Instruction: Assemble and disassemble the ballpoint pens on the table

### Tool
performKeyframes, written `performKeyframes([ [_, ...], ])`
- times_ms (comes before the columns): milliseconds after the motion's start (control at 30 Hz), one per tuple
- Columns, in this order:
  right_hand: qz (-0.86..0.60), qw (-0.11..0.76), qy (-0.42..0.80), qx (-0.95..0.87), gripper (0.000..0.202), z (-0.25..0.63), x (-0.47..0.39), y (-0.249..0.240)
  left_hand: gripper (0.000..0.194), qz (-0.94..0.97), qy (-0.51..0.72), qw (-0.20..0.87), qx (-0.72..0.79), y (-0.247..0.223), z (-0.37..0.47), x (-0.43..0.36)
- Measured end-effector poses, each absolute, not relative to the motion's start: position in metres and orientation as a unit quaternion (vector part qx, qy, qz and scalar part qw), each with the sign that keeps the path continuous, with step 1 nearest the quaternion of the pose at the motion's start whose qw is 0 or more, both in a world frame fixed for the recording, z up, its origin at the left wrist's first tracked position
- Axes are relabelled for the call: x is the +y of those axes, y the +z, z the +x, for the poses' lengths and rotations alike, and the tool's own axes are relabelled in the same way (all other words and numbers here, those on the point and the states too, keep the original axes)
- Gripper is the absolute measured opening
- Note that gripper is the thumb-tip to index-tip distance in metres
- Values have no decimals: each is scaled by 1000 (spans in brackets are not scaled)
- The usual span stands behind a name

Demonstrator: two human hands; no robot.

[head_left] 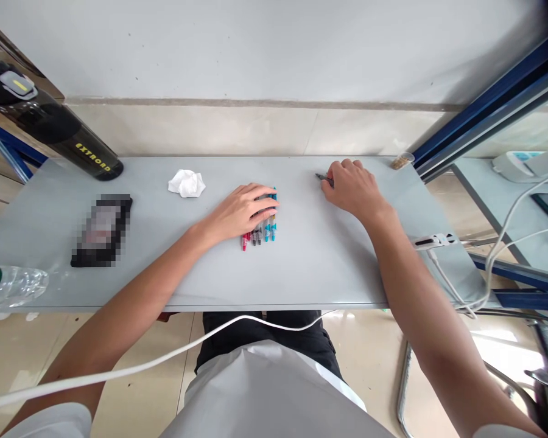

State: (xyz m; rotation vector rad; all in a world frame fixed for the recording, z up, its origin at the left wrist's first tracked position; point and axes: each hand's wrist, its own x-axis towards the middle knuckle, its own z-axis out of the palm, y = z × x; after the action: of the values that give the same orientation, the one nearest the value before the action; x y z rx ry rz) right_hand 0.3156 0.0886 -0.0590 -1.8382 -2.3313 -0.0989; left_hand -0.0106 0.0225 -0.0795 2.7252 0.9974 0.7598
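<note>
My left hand (244, 210) lies over a row of pens on the grey tabletop, its fingers stretched out and slightly apart. From beneath the palm and fingers show a red-tipped pen (245, 241), dark-tipped clear pens (256, 236) and teal-tipped pens (270, 232); their middles are mostly covered. Further right, my right hand (352, 188) is closed around a dark pen (322, 178), whose tip sticks out to the left past the thumb. Most of that pen is hidden by the fingers.
A crumpled white tissue (187, 184) and a pixelated dark object (103, 231) lie left. Beyond them are a black bottle (68, 131) and a clear plastic bottle (21, 286). A small cup (402, 160) sits back right, a white power strip (435, 241) near the right edge.
</note>
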Motion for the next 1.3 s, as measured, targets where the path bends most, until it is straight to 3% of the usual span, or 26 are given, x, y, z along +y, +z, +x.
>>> performKeyframes([
  [200,-588,81,-49,-803,20,314,93,-63,31,905,248,84,334,-78,-9,22],
  [400,-457,392,57,-796,44,294,81,-56,30,905,246,77,339,-78,-9,22],
  [567,-411,494,57,-764,43,280,62,-51,29,902,252,58,345,-81,-10,23],
  [700,-386,487,48,-782,40,276,60,-54,32,899,254,54,353,-82,-10,22],
  [900,-341,340,54,-875,41,267,60,-63,58,872,316,20,373,-78,-11,22],
  [1067,-293,296,78,-906,35,259,53,-72,28,877,328,-50,347,-72,-11,23],
  [1300,-303,292,103,-901,23,255,48,-71,27,869,342,-76,350,-71,-8,23],
])
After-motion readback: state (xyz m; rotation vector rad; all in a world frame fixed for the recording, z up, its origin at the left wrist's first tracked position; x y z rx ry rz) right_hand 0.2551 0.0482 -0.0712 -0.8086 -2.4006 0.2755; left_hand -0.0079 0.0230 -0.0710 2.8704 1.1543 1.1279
